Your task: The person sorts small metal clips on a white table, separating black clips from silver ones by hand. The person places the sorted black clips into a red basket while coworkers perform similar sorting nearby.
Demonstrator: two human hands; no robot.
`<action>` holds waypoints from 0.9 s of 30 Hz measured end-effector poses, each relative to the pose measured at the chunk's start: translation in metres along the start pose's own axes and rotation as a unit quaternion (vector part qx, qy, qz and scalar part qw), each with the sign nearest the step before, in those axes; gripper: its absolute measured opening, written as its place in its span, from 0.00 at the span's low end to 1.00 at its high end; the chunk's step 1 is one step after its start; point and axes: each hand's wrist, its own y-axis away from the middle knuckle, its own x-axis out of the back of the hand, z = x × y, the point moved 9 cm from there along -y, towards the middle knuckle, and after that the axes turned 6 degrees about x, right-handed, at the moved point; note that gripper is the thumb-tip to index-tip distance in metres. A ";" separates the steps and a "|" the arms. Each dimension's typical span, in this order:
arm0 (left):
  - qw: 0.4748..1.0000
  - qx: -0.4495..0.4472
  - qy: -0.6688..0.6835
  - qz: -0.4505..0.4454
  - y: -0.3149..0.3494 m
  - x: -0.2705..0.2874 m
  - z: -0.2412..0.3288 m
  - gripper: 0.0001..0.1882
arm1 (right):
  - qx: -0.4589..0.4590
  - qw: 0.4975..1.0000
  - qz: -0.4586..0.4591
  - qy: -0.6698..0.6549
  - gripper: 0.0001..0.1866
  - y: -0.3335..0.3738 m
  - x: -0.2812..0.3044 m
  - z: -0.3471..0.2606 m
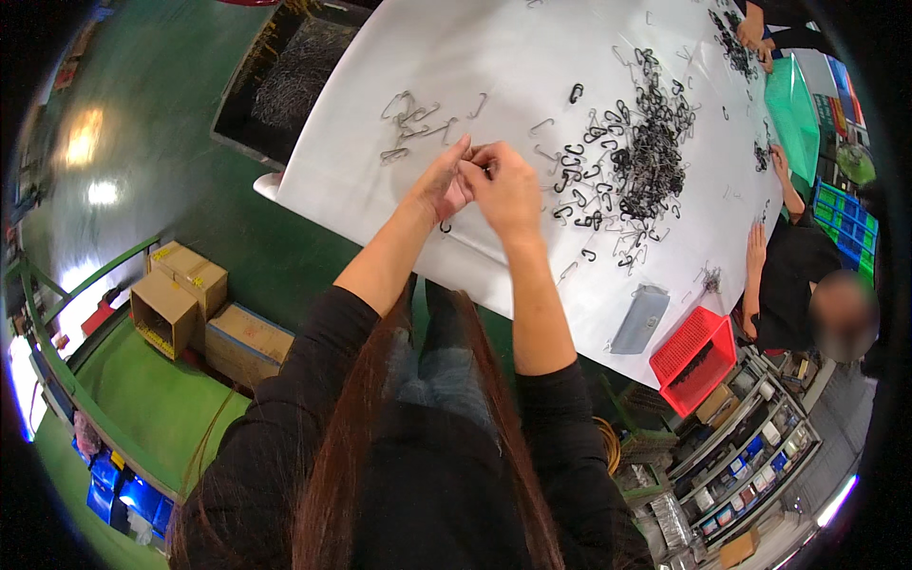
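A green floor (pixel 294 211) runs under a white-covered table (pixel 332 157). At left, brown cartons (pixel 249 337) stand beyond the green railing (pixel 114 264); a dark bin (pixel 245 144) of wire pieces sits beside the table. Thin wire hooks (pixel 415 123) lie loosely scattered near the table's left end. Just below them, the left hand (pixel 443 192) is raised, its fingers meeting those of the right hand (pixel 506 190), which are curled inward (a small dark bit shows where they meet, too small to name); whether either hand grips anything cannot be told. Farther right, black hooks (pixel 653 169) are heaped on the table, strays around them. Then come a grey case (pixel 638 321), a red basket (pixel 680 344), a co-worker's hand (pixel 756 251) at the table edge, and a green translucent container (pixel 792 114).
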 end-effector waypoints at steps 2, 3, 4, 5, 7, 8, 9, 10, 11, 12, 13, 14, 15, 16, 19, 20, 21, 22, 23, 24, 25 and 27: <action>0.998 0.011 0.032 -0.053 -0.005 -0.016 -0.011 0.15 | 0.087 0.989 0.043 0.108 0.10 0.003 -0.001 -0.026; 0.980 -0.077 0.092 -0.158 -0.003 -0.038 -0.004 0.15 | 0.085 0.990 0.015 0.109 0.10 0.005 -0.006 -0.028; 0.951 -0.163 0.150 -0.216 0.004 -0.053 -0.003 0.15 | 0.089 0.990 -0.004 0.107 0.11 0.005 -0.007 -0.028; 0.954 -0.180 0.160 -0.178 0.000 -0.048 0.001 0.14 | 0.094 0.990 -0.034 0.096 0.11 0.002 -0.009 -0.027; 0.981 -0.143 0.128 -0.002 -0.012 -0.020 0.002 0.14 | 0.073 0.997 -0.031 0.001 0.12 -0.016 0.007 -0.010; 0.981 -0.109 0.088 0.134 -0.011 0.005 0.004 0.14 | 0.099 0.993 -0.029 -0.066 0.12 -0.030 0.017 -0.003; 0.985 -0.069 0.118 0.106 -0.015 0.005 0.003 0.14 | 0.030 0.999 0.011 -0.014 0.13 -0.053 0.036 0.026; 0.984 -0.051 0.152 0.077 -0.017 0.005 0.006 0.14 | -0.023 0.998 0.051 0.027 0.15 -0.078 0.054 0.054; 0.979 -0.026 0.193 0.064 -0.018 0.007 0.005 0.14 | -0.044 0.981 0.122 0.146 0.15 -0.098 0.075 0.073; 0.971 -0.010 0.238 0.036 -0.018 0.007 0.008 0.14 | -0.096 0.967 0.158 0.176 0.14 -0.113 0.084 0.098; 0.974 -0.032 0.222 0.015 -0.018 0.005 0.016 0.13 | -0.077 0.967 0.159 0.186 0.13 -0.128 0.081 0.110; 0.976 -0.043 0.213 0.015 -0.016 0.006 0.021 0.13 | -0.067 0.966 0.157 0.196 0.13 -0.138 0.077 0.122; 0.977 -0.052 0.205 0.004 -0.014 0.003 0.024 0.12 | -0.070 0.965 0.146 0.206 0.12 -0.146 0.070 0.130; 0.978 -0.048 0.199 0.031 -0.012 0.005 0.024 0.13 | -0.027 0.978 0.107 0.175 0.12 -0.151 0.056 0.128; 0.982 -0.036 0.173 0.060 -0.010 -0.003 0.021 0.15 | 0.022 0.999 -0.025 0.020 0.12 -0.134 0.019 0.106; 0.985 -0.032 0.159 0.064 -0.010 -0.006 0.019 0.15 | 0.014 0.996 -0.061 -0.069 0.12 -0.114 0.008 0.095; 0.987 -0.030 0.146 0.068 -0.009 -0.006 0.018 0.15 | 0.011 0.990 -0.067 -0.123 0.12 -0.089 0.003 0.082; 0.987 -0.029 0.139 0.077 -0.008 -0.003 0.017 0.16 | 0.052 0.978 -0.065 -0.192 0.12 -0.063 0.004 0.064; 0.987 -0.027 0.134 0.086 -0.006 0.001 0.015 0.16 | 0.023 0.987 -0.023 -0.157 0.12 -0.045 0.017 0.065; 0.988 -0.025 0.130 0.079 -0.005 0.004 0.012 0.16 | 0.067 0.986 0.028 -0.152 0.12 -0.028 0.030 0.058; 0.988 -0.016 0.140 0.068 -0.003 0.008 0.011 0.16 | 0.010 0.999 -0.007 -0.044 0.13 -0.009 0.029 0.070; 0.986 0.002 0.160 0.055 0.006 0.020 0.008 0.17 | -0.038 0.995 -0.029 0.086 0.14 0.021 0.023 0.086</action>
